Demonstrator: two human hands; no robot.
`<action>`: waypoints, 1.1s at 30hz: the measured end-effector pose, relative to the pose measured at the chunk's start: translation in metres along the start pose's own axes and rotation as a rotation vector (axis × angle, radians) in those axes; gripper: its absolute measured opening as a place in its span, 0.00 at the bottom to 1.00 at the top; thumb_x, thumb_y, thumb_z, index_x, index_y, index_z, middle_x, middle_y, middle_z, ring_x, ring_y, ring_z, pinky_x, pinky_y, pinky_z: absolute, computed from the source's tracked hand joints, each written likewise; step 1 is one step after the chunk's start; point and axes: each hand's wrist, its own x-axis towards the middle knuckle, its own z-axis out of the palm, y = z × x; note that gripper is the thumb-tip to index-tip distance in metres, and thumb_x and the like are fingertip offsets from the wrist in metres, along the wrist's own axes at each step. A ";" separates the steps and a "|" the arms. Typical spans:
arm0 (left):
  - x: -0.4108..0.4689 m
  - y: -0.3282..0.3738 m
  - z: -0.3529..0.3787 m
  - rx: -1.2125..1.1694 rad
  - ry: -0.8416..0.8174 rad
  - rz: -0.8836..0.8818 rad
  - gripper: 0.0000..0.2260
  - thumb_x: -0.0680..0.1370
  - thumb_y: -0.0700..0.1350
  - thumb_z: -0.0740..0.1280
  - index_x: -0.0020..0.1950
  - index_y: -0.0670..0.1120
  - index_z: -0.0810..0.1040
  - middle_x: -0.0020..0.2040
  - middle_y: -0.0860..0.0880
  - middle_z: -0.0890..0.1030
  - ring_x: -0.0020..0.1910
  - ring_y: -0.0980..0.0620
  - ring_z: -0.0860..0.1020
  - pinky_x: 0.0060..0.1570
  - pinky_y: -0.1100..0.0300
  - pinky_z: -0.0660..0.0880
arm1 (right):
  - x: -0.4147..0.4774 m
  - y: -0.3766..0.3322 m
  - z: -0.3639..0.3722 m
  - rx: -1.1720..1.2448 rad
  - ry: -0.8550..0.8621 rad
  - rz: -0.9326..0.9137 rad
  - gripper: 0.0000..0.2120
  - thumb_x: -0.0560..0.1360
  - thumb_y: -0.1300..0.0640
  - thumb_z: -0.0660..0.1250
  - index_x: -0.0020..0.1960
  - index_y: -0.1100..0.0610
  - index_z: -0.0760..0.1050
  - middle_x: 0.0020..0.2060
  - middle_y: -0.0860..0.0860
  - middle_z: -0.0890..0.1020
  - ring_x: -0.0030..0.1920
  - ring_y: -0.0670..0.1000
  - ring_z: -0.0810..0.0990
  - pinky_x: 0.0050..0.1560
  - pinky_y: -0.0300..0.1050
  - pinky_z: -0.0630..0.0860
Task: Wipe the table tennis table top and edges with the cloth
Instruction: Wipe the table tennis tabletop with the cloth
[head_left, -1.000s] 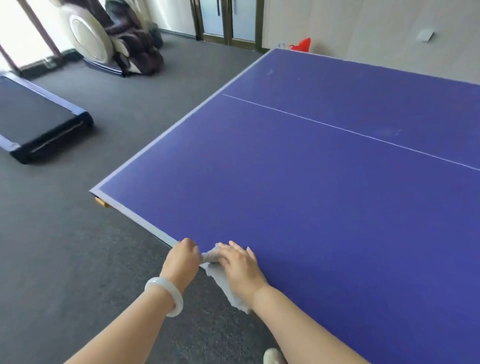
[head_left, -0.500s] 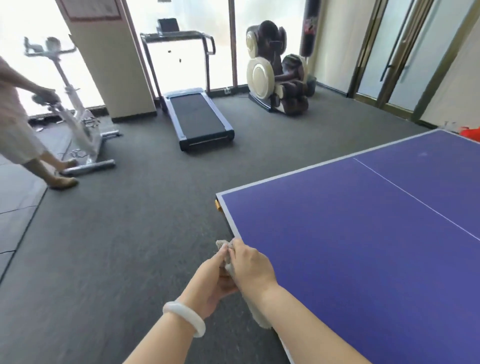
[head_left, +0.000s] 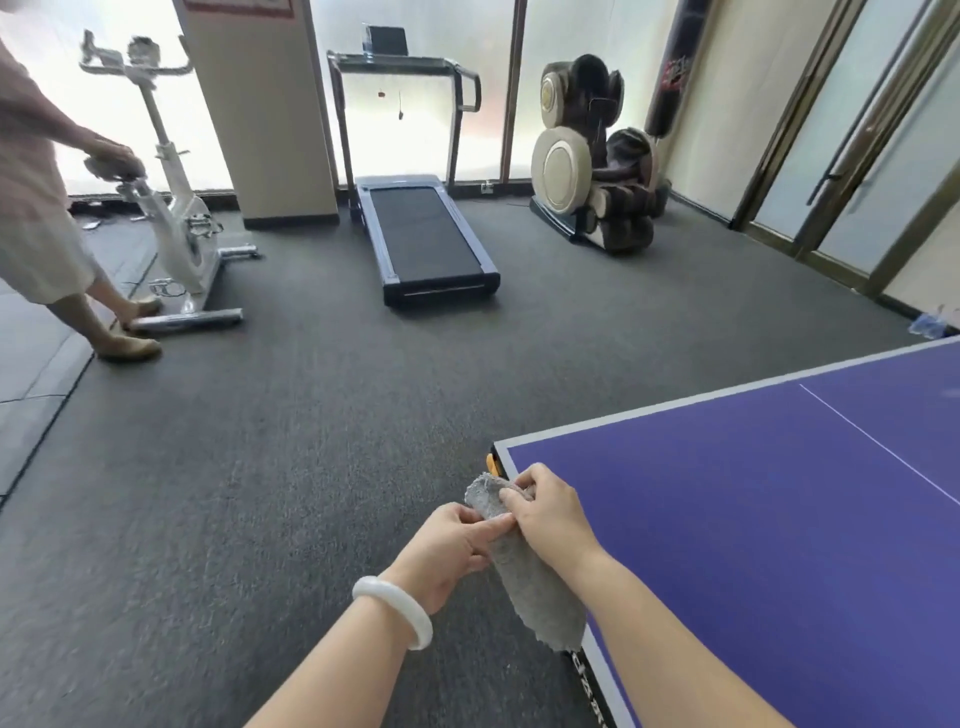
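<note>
A blue table tennis table (head_left: 753, 519) with a grey border fills the lower right, its near corner at the centre. A grey cloth (head_left: 530, 577) hangs over the table's left edge just below that corner. My right hand (head_left: 553, 512) grips the cloth's upper part against the edge. My left hand (head_left: 449, 551), with a white bangle on the wrist, pinches the cloth from the left side, off the table.
Grey carpet surrounds the table. A treadmill (head_left: 423, 234) and a massage chair (head_left: 592, 166) stand at the back. At the far left a person (head_left: 47, 208) holds an exercise bike (head_left: 171, 208). Glass doors line the right wall.
The view has swung left from the table top toward the room. Both hands with the cloth have moved along the edge up to the table's corner.
</note>
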 end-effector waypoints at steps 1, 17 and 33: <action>0.018 0.013 -0.014 0.061 -0.043 -0.010 0.16 0.73 0.51 0.76 0.49 0.43 0.75 0.42 0.47 0.83 0.38 0.55 0.81 0.35 0.64 0.73 | 0.020 -0.010 0.005 0.000 0.019 0.030 0.10 0.79 0.51 0.67 0.55 0.56 0.74 0.48 0.50 0.79 0.45 0.47 0.76 0.36 0.37 0.68; 0.273 0.216 -0.093 0.216 -0.158 0.238 0.09 0.80 0.41 0.67 0.41 0.43 0.71 0.39 0.43 0.72 0.39 0.48 0.71 0.38 0.55 0.67 | 0.286 -0.058 -0.013 0.500 -0.005 0.161 0.36 0.73 0.66 0.73 0.73 0.44 0.62 0.63 0.46 0.77 0.62 0.51 0.78 0.62 0.45 0.77; 0.572 0.373 0.022 0.207 -0.464 -0.029 0.05 0.80 0.41 0.66 0.45 0.42 0.75 0.39 0.44 0.78 0.37 0.49 0.77 0.38 0.56 0.73 | 0.542 0.020 -0.101 0.916 0.431 0.400 0.07 0.78 0.70 0.63 0.51 0.64 0.79 0.38 0.54 0.81 0.40 0.52 0.79 0.50 0.53 0.81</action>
